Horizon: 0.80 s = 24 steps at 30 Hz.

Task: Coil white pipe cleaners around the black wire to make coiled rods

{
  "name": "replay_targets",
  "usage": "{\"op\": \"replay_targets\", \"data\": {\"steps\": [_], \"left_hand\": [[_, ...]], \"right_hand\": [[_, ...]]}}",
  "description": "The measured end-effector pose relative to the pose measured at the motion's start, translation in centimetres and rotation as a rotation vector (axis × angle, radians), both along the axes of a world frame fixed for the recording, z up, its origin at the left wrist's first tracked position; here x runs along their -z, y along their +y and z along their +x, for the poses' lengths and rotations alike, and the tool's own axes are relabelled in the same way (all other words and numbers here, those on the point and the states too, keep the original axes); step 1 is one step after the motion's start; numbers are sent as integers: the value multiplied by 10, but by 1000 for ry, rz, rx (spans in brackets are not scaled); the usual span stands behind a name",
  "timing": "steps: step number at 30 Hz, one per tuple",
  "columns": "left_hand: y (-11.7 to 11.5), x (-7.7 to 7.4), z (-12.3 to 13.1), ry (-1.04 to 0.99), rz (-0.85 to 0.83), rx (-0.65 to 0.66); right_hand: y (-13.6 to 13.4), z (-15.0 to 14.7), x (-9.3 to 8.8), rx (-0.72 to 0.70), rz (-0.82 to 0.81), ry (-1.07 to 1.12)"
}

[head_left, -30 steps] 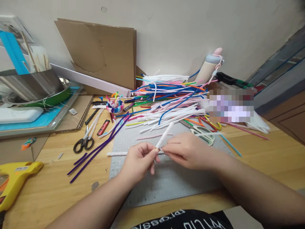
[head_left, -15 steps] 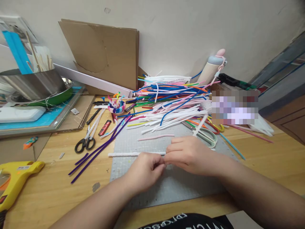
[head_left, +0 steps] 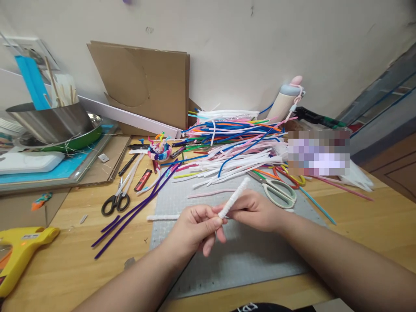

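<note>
A white, fuzzy pipe cleaner [head_left: 235,197] stands tilted up to the right between my hands, over the grey cutting mat [head_left: 227,268]. My left hand [head_left: 198,227] pinches its lower end between thumb and index finger, the other fingers curled loosely below. Close against it, my right hand [head_left: 258,212] is closed at the same spot; its fingertips are partly hidden behind the stem. Another white length [head_left: 162,218] lies flat to the left and runs out of sight behind my left hand; whether the two are joined I cannot tell. A pale pink pipe cleaner [head_left: 211,193] lies just beyond.
Behind the mat is a heap of coloured pipe cleaners [head_left: 237,160]. Green-handled scissors [head_left: 279,193] lie right, black scissors [head_left: 115,203] and purple pipe cleaners [head_left: 136,208] left. A yellow glue gun [head_left: 26,247] sits at the left edge. Cardboard [head_left: 162,86] and a bottle [head_left: 282,104] stand behind.
A white pipe cleaner end now points up between my hands. My left hand has turned, showing its thumb and fingers. The camera view has tilted up slightly.
</note>
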State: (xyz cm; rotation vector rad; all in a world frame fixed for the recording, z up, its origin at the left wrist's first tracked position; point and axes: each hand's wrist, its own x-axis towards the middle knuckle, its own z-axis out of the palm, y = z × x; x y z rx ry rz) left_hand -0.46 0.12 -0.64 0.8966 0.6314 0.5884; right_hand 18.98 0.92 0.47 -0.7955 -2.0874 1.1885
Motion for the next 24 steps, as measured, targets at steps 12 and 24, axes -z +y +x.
{"op": "replay_targets", "data": {"steps": [12,24], "left_hand": [[0,-3,2,90,-53,-77],[2,4,4,204,82,-181]], "right_hand": [[-2,-11,11,191,-269,158],[0,-14,16,279,-191,86]]}}
